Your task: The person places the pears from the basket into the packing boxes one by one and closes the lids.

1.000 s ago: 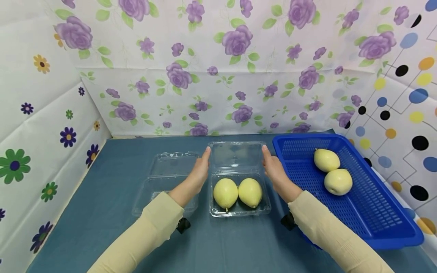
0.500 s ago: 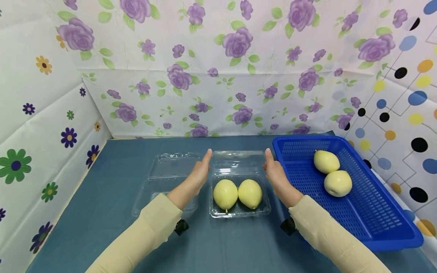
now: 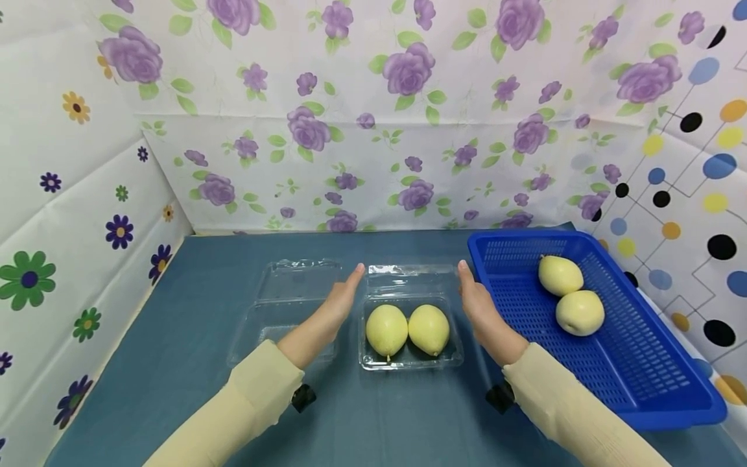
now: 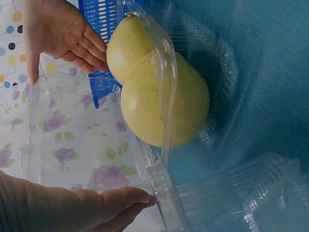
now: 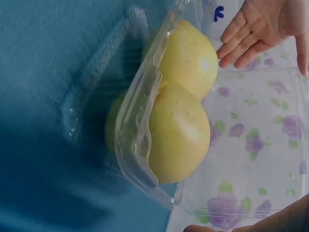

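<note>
Two pale yellow pears sit side by side in the base of a clear plastic clamshell box. Its lid is raised at the back, tilted up on the hinge. My left hand is at the lid's left side, fingers straight and thumb pointing up. On the opposite side, my right hand stands in the same way. In the left wrist view the right palm faces inward with straight fingers. Whether either hand touches the lid, I cannot tell. Neither hand grips anything.
Left of the box lies a second clear clamshell, lid laid back, partly behind my left forearm. A blue plastic basket with two more pears stands at the right. Patterned cloth walls border the blue table.
The lid has swung up from lying further back, so it looks shorter in the head view. Both hands have come slightly nearer to me, and the right has moved a little outward.
</note>
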Available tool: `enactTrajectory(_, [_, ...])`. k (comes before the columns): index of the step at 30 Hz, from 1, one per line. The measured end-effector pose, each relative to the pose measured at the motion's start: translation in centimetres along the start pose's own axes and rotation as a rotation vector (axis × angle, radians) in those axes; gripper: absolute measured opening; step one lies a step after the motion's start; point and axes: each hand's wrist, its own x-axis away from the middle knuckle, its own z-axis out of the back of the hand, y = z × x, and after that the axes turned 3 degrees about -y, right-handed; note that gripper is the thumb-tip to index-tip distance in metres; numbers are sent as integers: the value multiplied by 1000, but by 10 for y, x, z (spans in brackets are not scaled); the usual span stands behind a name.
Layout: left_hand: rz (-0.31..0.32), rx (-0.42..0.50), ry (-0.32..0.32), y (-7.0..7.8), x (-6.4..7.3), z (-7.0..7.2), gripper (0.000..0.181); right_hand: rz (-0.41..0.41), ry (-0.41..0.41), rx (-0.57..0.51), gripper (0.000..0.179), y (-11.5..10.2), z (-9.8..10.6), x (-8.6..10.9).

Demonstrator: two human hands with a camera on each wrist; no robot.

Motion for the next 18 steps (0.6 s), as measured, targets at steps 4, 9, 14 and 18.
enactTrajectory(4, [-28,48,-52,-6,4,0,90,-32,-21,-10,90,2,0,6])
enactTrajectory(9, [-22,97,-105,-12,10,-2,86,-89,-26,-47,94,6,-1,14])
enactTrajectory(14, [-8,127,-136,-15,16,-2,83,-121,-40,-81,96,8,-3,21])
enactTrajectory(18, [0,170,-156,-17,19,-3,83,-134,-49,-100,100,9,-4,25])
